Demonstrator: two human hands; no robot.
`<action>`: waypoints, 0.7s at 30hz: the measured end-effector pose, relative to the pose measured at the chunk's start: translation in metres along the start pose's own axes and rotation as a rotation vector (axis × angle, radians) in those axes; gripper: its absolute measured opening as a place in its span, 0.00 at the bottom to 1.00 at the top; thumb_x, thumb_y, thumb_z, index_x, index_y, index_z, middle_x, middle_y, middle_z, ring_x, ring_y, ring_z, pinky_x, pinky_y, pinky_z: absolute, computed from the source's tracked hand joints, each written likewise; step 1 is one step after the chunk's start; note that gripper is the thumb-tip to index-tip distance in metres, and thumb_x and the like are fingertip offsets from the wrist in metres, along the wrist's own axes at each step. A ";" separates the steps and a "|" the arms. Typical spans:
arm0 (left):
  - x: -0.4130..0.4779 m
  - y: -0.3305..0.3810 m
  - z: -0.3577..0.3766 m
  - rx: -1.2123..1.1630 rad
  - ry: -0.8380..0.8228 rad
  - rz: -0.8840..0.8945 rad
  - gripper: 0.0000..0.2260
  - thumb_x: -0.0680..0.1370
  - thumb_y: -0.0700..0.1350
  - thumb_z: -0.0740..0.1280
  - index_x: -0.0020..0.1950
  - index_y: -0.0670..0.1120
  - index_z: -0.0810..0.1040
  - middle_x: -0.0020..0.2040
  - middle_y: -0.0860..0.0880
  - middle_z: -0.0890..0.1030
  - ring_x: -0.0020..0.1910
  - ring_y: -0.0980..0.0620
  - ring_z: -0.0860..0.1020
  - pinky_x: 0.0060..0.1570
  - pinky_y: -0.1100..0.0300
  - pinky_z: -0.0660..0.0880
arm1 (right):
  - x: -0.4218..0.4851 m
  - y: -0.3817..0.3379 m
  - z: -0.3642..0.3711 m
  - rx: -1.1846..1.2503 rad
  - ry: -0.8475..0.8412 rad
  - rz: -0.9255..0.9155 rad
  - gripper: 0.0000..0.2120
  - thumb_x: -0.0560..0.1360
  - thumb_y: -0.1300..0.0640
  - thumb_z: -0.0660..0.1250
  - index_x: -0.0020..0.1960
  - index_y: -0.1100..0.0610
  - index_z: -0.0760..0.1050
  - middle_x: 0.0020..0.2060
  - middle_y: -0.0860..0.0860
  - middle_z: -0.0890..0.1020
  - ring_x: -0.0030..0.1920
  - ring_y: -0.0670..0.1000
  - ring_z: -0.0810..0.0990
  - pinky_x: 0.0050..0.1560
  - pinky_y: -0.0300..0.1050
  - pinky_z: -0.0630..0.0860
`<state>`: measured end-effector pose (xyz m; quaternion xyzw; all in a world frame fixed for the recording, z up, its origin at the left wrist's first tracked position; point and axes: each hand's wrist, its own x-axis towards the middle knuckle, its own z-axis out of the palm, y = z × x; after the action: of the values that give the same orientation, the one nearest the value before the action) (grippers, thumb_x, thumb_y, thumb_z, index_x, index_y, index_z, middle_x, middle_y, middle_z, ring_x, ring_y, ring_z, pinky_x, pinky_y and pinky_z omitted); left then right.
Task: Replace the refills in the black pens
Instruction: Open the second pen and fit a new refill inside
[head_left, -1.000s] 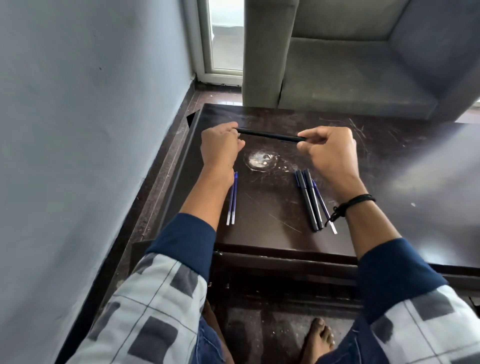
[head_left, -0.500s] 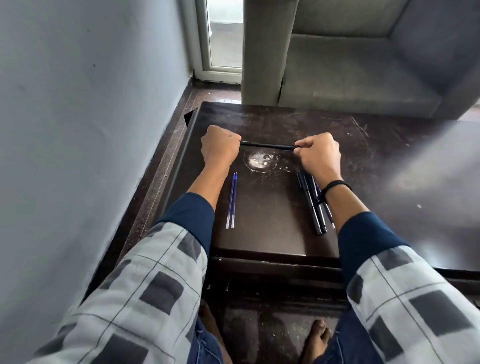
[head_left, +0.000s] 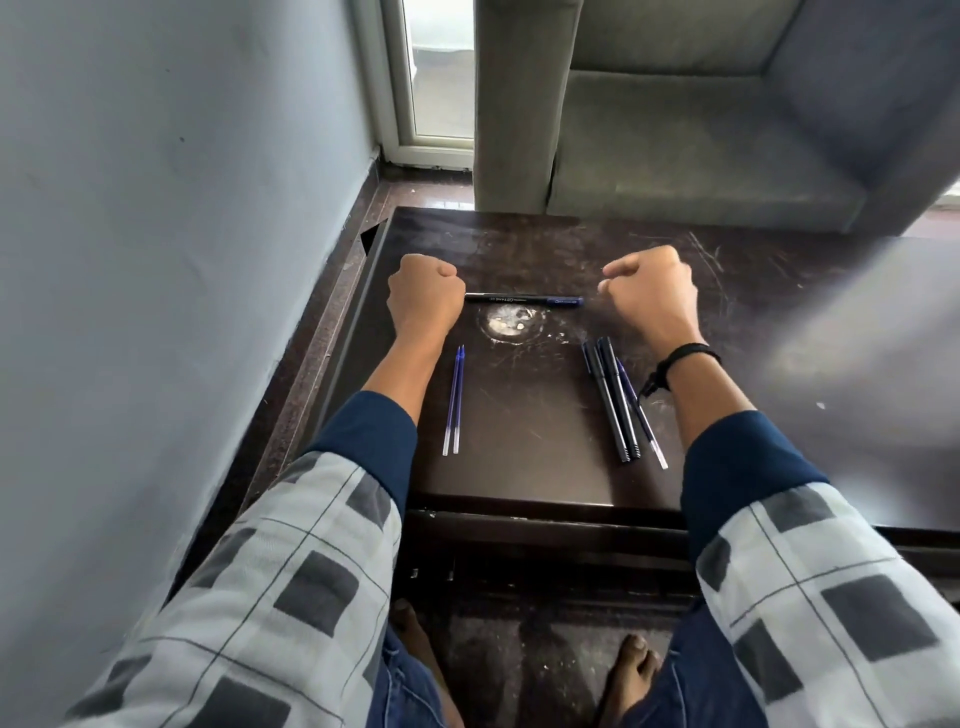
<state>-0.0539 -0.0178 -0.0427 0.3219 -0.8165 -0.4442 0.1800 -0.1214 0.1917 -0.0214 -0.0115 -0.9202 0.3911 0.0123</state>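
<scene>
A black pen (head_left: 519, 299) lies level just above the dark table (head_left: 524, 244). My left hand (head_left: 425, 301) is a fist closed on its left end. The pen's free right end is blue. My right hand (head_left: 649, 296) is a short gap to the right of that end, not touching it, with fingers curled and pinched. Whether a small part sits inside them is hidden. Two blue refills (head_left: 453, 400) lie side by side below my left hand. Two more black pens (head_left: 613, 400) and one refill (head_left: 644, 421) lie below my right hand.
A round whitish scuff (head_left: 511, 323) marks the tabletop under the held pen. A grey wall (head_left: 156, 260) runs close along the left. A grey sofa (head_left: 701, 130) stands behind the table. My bare feet (head_left: 631, 670) are under the table's near edge.
My right hand has come off the pen's right end and moved right, leaving a blue tip exposed. My left hand keeps hold of the pen in about the same place.
</scene>
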 end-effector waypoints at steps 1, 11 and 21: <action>-0.001 0.000 -0.004 -0.023 0.008 0.024 0.11 0.71 0.34 0.66 0.37 0.51 0.76 0.37 0.51 0.77 0.38 0.47 0.82 0.50 0.45 0.80 | -0.002 -0.002 -0.008 0.003 0.010 -0.018 0.09 0.74 0.59 0.70 0.52 0.51 0.86 0.56 0.53 0.85 0.59 0.56 0.81 0.52 0.39 0.70; -0.052 0.018 -0.041 -0.268 0.026 0.101 0.08 0.74 0.41 0.69 0.49 0.49 0.85 0.43 0.52 0.85 0.44 0.51 0.84 0.54 0.50 0.81 | -0.062 0.006 -0.035 -0.177 -0.070 -0.112 0.07 0.73 0.61 0.71 0.41 0.50 0.85 0.46 0.52 0.85 0.50 0.55 0.80 0.49 0.45 0.76; -0.059 0.019 -0.046 -0.294 -0.010 0.100 0.08 0.74 0.40 0.69 0.50 0.48 0.85 0.43 0.51 0.85 0.45 0.51 0.84 0.53 0.49 0.81 | -0.087 0.022 -0.025 -0.490 -0.156 -0.168 0.04 0.72 0.57 0.72 0.47 0.54 0.83 0.47 0.57 0.85 0.49 0.64 0.83 0.48 0.51 0.79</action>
<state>0.0085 0.0027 -0.0024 0.2489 -0.7587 -0.5508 0.2430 -0.0334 0.2225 -0.0212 0.0925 -0.9833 0.1541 -0.0294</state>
